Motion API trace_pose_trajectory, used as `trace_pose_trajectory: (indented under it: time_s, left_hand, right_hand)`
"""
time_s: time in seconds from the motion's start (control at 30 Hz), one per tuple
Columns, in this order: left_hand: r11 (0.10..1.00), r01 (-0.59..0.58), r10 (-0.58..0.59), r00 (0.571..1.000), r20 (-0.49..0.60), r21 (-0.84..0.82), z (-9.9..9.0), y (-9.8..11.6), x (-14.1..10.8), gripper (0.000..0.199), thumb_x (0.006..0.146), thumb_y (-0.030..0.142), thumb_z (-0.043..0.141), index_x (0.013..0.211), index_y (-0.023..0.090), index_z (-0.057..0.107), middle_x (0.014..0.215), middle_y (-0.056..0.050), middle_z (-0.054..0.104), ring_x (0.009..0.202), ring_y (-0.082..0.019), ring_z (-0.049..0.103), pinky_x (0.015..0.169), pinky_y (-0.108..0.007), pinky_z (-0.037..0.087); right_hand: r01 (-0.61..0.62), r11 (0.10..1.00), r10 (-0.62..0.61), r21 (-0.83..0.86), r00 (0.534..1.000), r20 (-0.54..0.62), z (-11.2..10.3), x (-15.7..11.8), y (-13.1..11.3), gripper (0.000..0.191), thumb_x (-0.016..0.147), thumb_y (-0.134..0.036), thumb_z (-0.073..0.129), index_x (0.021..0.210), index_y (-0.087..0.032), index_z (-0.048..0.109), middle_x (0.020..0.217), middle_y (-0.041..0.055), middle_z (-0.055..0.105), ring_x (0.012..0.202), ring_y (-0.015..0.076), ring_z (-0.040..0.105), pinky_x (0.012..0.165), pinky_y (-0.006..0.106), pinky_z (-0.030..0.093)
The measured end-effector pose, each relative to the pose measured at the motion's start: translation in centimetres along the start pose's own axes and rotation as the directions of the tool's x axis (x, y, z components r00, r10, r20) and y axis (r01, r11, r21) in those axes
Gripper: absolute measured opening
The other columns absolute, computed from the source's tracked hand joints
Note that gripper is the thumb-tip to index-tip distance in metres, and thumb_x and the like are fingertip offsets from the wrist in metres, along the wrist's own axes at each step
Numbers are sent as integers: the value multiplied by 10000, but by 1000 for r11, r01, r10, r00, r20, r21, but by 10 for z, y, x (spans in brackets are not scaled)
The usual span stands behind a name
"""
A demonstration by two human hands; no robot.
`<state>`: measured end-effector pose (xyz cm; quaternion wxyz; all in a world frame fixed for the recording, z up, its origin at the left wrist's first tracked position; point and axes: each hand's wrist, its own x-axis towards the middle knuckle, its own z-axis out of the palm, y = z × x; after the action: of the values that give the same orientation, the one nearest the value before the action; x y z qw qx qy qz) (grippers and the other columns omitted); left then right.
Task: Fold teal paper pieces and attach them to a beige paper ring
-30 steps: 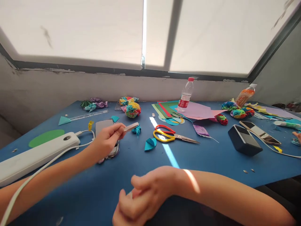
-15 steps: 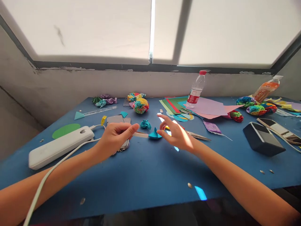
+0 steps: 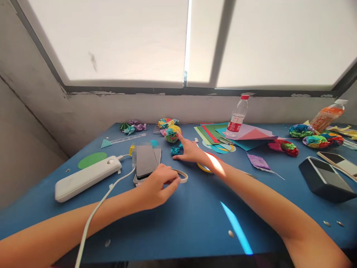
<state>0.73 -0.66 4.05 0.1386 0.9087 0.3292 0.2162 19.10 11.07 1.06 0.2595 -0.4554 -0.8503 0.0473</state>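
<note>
My left hand (image 3: 157, 188) is low over the table in front of the phone (image 3: 146, 162), its fingers curled and thumb close to the index finger. A looped pale strip (image 3: 184, 175) comes out at those fingertips; its other end is hidden behind the hand. My right hand (image 3: 191, 150) reaches farther forward with fingers spread. Its thumb and index finger are on either side of a crumpled teal paper piece (image 3: 175, 150); I cannot tell whether they touch it. Just beyond the fingertips is a multicoloured crumpled-paper ball (image 3: 171, 134).
A white power bank (image 3: 87, 180) with its cable (image 3: 104, 197) lies at left, near a green paper circle (image 3: 92, 160). Coloured sheets (image 3: 212, 132) and a red-capped bottle (image 3: 237, 117) stand at the back. On the right sit a dark box (image 3: 326, 180) and several paper balls.
My right hand has moved forward and left to the crumpled teal paper. My left hand has come nearer and right. The pointed teal piece no longer shows between the hands; the view has shifted.
</note>
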Motion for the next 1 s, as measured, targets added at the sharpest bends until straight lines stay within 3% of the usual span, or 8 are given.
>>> trace_pose_trajectory:
  time_s: [0.1, 0.17, 0.4, 0.57, 0.7, 0.83, 0.93, 1.0]
  left_hand:
    - [985, -153, 149, 988, 47, 79, 13, -5, -7, 259, 914, 206, 369, 685, 180, 486, 642, -4, 505, 641, -147, 425, 761, -340, 364]
    - [977, -187, 179, 980, 88, 100, 18, -9, -8, 235, 921, 217, 384, 716, 191, 496, 668, -3, 516, 666, -155, 433, 796, -355, 352]
    - [998, -13, 21, 992, 127, -63, 12, -14, -3, 123, 896, 246, 399, 804, 185, 454, 732, -2, 486, 679, -159, 418, 726, -314, 351]
    - [999, -46, 46, 992, 121, -3, 17, -15, -4, 116, 848, 130, 372, 833, 180, 475, 767, -23, 518, 744, -182, 453, 817, -359, 355]
    - [995, -96, 95, 995, 13, 37, 24, -18, -6, 213, 818, 92, 392, 993, 159, 493, 1031, -94, 546, 990, -236, 465, 935, -427, 326]
    - [976, 55, -96, 977, -189, -211, 22, -12, -7, 207, 915, 216, 388, 1108, 174, 449, 1111, -96, 524, 1051, -217, 480, 929, -386, 386]
    - [855, 162, -288, 938, -191, -492, 20, -2, -8, 200, 947, 316, 381, 1106, 203, 428, 963, -48, 558, 901, -173, 542, 820, -332, 452]
    - [794, 167, -317, 934, -165, -585, 20, 2, -9, 231, 934, 343, 429, 1125, 216, 400, 906, -23, 554, 846, -157, 552, 778, -309, 472]
  right_hand:
    - [-9, 999, 8, 33, 999, 38, 4, 10, 12, 963, 748, -497, 646, 1469, -156, 105, 1252, 188, 558, 1083, 313, 580, 847, 422, 460]
    - [-3, 998, -1, 63, 998, 67, 3, 7, 18, 980, 738, -494, 666, 1470, -172, 99, 1195, 154, 605, 1015, 275, 620, 813, 372, 481]
    - [-35, 990, 21, 137, 995, 99, -18, -23, 22, 720, 857, -223, 536, 1455, -282, 140, 1131, 38, 655, 951, 193, 638, 859, 358, 476]
    - [-68, 971, 66, 228, 998, 16, -27, -53, 13, 785, 821, -250, 592, 1455, -282, 131, 1133, 53, 641, 818, 180, 643, 777, 356, 523]
    - [11, 946, 3, 323, 999, -44, -29, -79, -4, 808, 818, -238, 615, 1453, -296, 119, 1088, 32, 646, 928, 184, 624, 827, 351, 522]
    - [182, 903, -129, 390, 979, -157, -28, -92, -32, 812, 832, -203, 605, 1454, -312, 95, 1222, 59, 566, 1077, 190, 573, 925, 380, 490]
    - [286, 848, -206, 446, 953, -221, -26, -94, -49, 800, 846, -167, 583, 1450, -340, 88, 1296, 76, 491, 1118, 192, 546, 961, 402, 468]
    - [322, 823, -226, 468, 941, -250, -24, -96, -57, 790, 852, -156, 574, 1445, -357, 93, 1311, 82, 463, 1112, 190, 547, 967, 409, 465]
